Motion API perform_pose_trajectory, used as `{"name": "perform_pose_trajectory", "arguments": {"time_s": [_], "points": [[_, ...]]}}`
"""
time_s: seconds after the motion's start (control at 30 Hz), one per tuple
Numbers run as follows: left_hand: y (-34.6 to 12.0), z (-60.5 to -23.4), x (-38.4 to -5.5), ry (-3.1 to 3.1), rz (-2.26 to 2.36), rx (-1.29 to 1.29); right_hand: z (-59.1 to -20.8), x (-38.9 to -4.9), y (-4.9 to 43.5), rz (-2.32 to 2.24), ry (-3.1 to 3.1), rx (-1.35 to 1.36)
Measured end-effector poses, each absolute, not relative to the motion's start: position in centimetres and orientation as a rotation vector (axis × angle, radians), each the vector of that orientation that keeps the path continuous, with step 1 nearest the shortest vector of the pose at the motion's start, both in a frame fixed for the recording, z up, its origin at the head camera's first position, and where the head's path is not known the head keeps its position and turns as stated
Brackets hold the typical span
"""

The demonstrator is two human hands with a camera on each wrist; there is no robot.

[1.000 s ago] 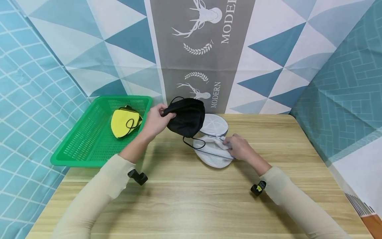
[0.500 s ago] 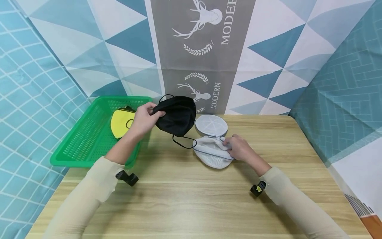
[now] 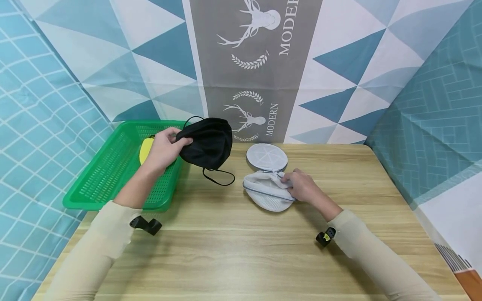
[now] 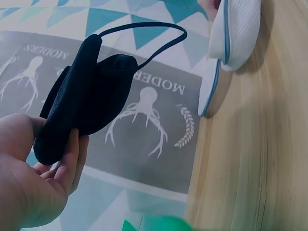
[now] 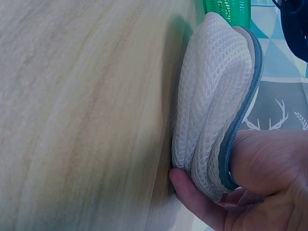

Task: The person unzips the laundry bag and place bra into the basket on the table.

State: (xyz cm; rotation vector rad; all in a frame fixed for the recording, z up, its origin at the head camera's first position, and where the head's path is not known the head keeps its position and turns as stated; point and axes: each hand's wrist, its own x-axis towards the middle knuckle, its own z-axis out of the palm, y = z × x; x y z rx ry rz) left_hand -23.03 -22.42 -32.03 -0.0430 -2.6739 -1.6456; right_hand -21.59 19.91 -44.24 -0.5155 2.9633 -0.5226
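A black cloth face mask (image 3: 208, 144) with thin elastic ear loops hangs in the air near the basket's right rim. My left hand (image 3: 165, 146) pinches its left edge between thumb and fingers; the left wrist view shows the same mask (image 4: 91, 91) side-on. On the table lies a white mesh laundry bag (image 3: 268, 194) with a grey zip, its round lid (image 3: 266, 157) folded back. My right hand (image 3: 301, 186) grips the bag's right edge. Close up, the mesh bag (image 5: 216, 96) shows its zipped rim, with the fingers curled around it. What lies inside the bag cannot be seen.
A green plastic basket (image 3: 109, 205) stands at the table's left back. Inside it is a yellow item (image 3: 144, 150), mostly hidden behind my left forearm. The wooden table (image 3: 241, 255) meets a patterned cloth wall (image 3: 260, 83) at the back.
My left hand has carried the black face mask leftward, away from the mesh bag and toward the green basket, covering more of the yellow item. The right hand and bag stay in place.
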Motion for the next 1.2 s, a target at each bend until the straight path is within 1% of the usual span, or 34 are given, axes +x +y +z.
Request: {"name": "perform_pose_trajectory", "arguments": {"time_s": [0.53,0.57,0.77,0.8,0.97,1.2], "points": [[-26.0,-32.4,-23.9,-2.754,-1.617,-0.036,-44.2,-21.5,20.0,-0.540,2.963,-0.495],[-26.2,-32.3,-24.0,-2.760,-1.614,-0.034,-45.1,-22.0,20.5,-0.559,2.971,-0.535],[-27.2,-32.1,-24.2,-2.759,-1.633,-0.019,-45.0,-21.9,20.4,-0.571,2.972,-0.545],[-27.4,-32.0,-24.3,-2.760,-1.627,-0.018,-44.0,-21.3,19.8,-0.553,2.965,-0.507],[-28.7,-31.6,-24.6,-2.779,-1.564,-0.008,-44.2,-21.6,19.8,-0.531,2.967,-0.486],[-30.7,-31.2,-25.2,-2.776,-1.604,0.056,-44.1,-21.4,19.8,-0.519,2.970,-0.480]]}}
